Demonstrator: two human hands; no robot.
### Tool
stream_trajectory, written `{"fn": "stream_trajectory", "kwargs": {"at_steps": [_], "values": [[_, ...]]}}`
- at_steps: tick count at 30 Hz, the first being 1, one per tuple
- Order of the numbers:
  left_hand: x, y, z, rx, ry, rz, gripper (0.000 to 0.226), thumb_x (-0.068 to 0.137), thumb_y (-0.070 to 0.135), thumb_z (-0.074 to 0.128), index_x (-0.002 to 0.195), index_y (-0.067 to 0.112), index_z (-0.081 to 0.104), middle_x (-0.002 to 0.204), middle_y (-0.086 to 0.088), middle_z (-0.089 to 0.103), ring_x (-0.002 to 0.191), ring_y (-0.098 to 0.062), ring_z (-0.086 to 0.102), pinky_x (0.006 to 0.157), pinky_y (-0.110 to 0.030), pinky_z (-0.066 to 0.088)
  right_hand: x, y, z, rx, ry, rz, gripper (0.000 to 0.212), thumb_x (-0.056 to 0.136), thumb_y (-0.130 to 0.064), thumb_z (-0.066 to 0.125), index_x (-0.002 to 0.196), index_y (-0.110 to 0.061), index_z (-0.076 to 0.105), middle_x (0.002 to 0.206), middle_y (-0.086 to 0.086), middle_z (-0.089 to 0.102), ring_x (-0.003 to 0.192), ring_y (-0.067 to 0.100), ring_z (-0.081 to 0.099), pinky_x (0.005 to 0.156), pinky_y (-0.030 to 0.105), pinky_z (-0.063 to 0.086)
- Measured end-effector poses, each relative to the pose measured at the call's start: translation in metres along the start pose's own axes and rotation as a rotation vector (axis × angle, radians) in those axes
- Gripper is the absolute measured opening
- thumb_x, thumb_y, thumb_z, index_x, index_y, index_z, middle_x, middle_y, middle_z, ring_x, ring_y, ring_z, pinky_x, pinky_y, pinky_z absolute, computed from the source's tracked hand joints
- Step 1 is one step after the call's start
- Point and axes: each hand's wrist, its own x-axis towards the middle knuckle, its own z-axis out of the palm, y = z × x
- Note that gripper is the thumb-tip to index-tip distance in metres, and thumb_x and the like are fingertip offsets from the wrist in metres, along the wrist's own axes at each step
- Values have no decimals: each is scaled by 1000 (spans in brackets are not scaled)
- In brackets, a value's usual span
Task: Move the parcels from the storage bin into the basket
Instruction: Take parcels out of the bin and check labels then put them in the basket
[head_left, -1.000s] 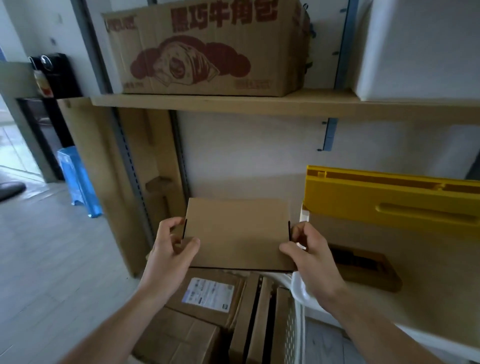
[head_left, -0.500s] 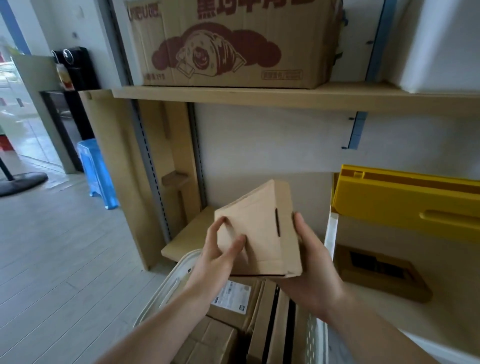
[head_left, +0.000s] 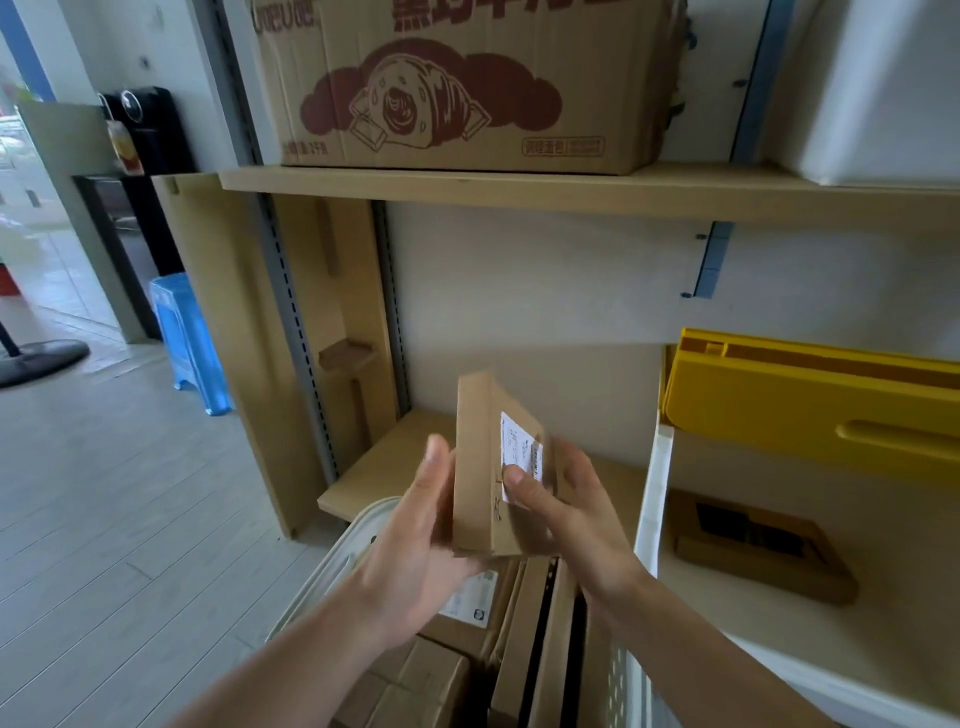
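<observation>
A: Parcel (head_left: 475, 467)?
B: On edge above the basket (head_left: 337, 561); our left hand (head_left: 410, 540) and right hand (head_left: 566, 514) clasp it.
A: Basket contents?
B: Boxes, probably parcels; blurred.

Soft daylight from the left doorway; shelf interior dimmer, edges bowed, slightly blurred.

Two bare forearms enter from bottom edge, no sleeves in view. Left hand (head_left: 415, 540) and right hand (head_left: 576, 525) both bare: no gloves, rings, watch or wristband visible. Short nails show on left thumb and right thumb. Rest of the body is out of frame.
</observation>
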Motion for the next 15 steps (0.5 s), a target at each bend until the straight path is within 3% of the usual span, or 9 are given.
{"fn": "stream_trajectory", "kwargs": {"at_steps": [3, 5, 9, 12, 15], "values": [[-1, -3, -4, 152, 35, 21, 79, 63, 52, 89, 133, 39, 55, 128, 2, 69, 118, -21, 67, 99, -50, 55, 3, 2, -3, -65, -12, -46, 64, 67, -51, 83, 123, -45, 52, 111, -28, 69, 101, -4, 68, 77, 17, 57], [-1, -5, -5, 196, 90, 51, 61, 72, 33, 81, 128, 40, 57, 119, 6, 72, 111, -17, 69, 93, -43, 58, 3, 3, -2, -136, -3, -29, 68, 63, -56, 84, 122, -45, 50, 110, -26, 69, 101, -5, 67, 76, 14, 56], [-4, -3, -15, 165, 183, 90, 54, 72, 25, 64, 124, 36, 60, 112, 4, 74, 112, -26, 65, 89, -45, 57, 7, 10, -6, -322, 112, -19, 107, 49, -78, 83, 142, -45, 39, 128, -12, 57, 118, 11, 59, 98, 42, 56], [-5, 1, -23, 131, 274, 133, 45, 80, 27, 60, 125, 29, 61, 114, -4, 74, 110, -30, 67, 79, -41, 58, 3, 5, -9, -351, 146, -49, 100, 65, -45, 91, 147, -39, 35, 124, -14, 57, 114, 9, 59, 95, 37, 58], [-3, 6, -27, 164, 458, 233, 20, 101, 27, 55, 118, 27, 65, 106, -3, 77, 98, -26, 73, 73, -39, 57, 0, 1, -15, -356, 172, -94, 85, 78, -13, 86, 141, -41, 37, 114, -26, 57, 109, -2, 58, 82, 15, 55]]}}
